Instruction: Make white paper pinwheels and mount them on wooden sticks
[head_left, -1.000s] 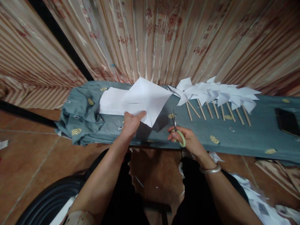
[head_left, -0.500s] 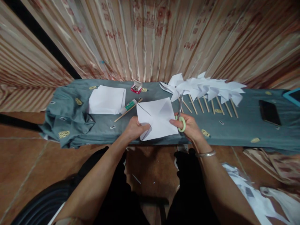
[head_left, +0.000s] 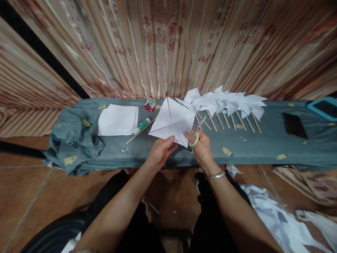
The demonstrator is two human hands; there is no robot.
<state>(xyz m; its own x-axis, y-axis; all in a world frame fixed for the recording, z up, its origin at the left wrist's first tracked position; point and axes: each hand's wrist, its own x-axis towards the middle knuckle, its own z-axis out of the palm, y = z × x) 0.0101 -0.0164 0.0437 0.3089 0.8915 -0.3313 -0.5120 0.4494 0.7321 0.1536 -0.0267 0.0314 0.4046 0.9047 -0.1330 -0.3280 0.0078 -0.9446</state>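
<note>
Between my hands is a square sheet of white paper (head_left: 173, 119), creased, with slits running in from its corners. My left hand (head_left: 161, 150) pinches its lower edge between thumb and fingers. At the lower right corner, my right hand (head_left: 201, 146) grips the sheet with the thumb while also holding scissors (head_left: 195, 138) with pale green handles, blades pointing up and away to the right. Just beyond lies a row of white paper pinwheels (head_left: 229, 102) on wooden sticks, partly overlapped by the sheet.
A stack of white paper (head_left: 118, 119) lies on the left of the cloth-covered bench (head_left: 252, 147). Near it are a glue stick (head_left: 142, 125), a loose wooden stick (head_left: 134, 136) and a small red box (head_left: 150, 104) of pins. A black phone (head_left: 294, 125) and a blue-framed tablet (head_left: 325, 108) lie at right.
The sheet has turned clockwise, bringing one corner to the top. My left hand has shifted right along its lower edge, and the scissors have tilted further to the right.
</note>
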